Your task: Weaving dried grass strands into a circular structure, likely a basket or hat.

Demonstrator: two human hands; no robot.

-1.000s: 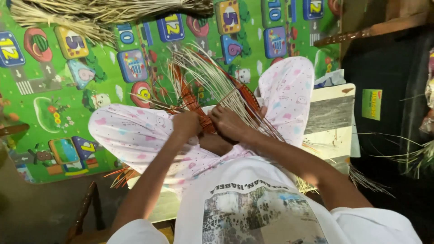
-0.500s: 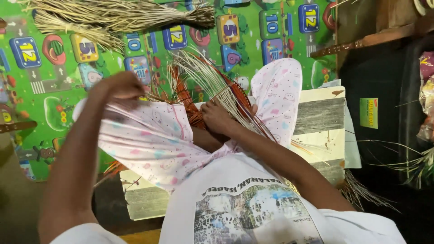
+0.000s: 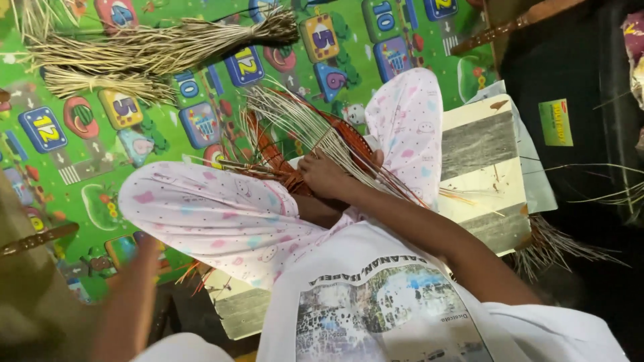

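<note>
Right hand [image 3: 327, 175] pinching pale straw strands [image 3: 305, 124] of half-woven reddish-brown basket [image 3: 282, 161] in lap, loose ends fanning outward. Left hand [image 3: 137, 271] blurred beside knee, grip impossible to tell.

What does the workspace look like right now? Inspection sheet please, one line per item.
Surface: green play mat with coloured number tiles; person sits on a low wooden block.
Job's things: half-woven basket of reddish-brown strips with pale loose reeds fanning out, on the lap.
Clutter: bundles of dried reeds on the mat; more strands at the right edge.
Hands: right hand on the basket, fingers among the strands; left hand off the work, blurred, low left.
Cables: nothing seen.
Surroundings: dark area right with a green label.
</note>
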